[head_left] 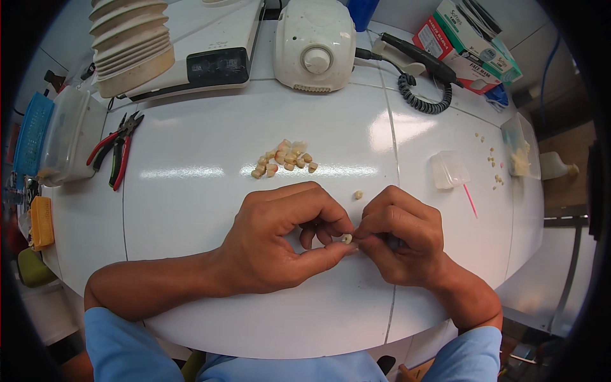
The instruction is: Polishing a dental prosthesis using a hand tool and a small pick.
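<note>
Near the middle of the white table, my left hand (270, 232) is closed in a pinch on a small ivory tooth-shaped piece, which looks like a dental crown (347, 239). My right hand (410, 239) is closed too, its fingertips pressed together right beside the crown. Whatever sits between the right fingertips is hidden. A single loose crown (358, 195) lies just beyond the hands. Farther off, to the left of it, is a pile of similar ivory and pinkish crowns (289, 167).
At right are a small clear tub (449, 170), a pink stick (470, 201) and several tiny pieces (491, 159). Pliers (119, 149) lie left. Along the back stand a ribbed hose (130, 48), a white control unit (316, 32) and a corded black handpiece (423, 58).
</note>
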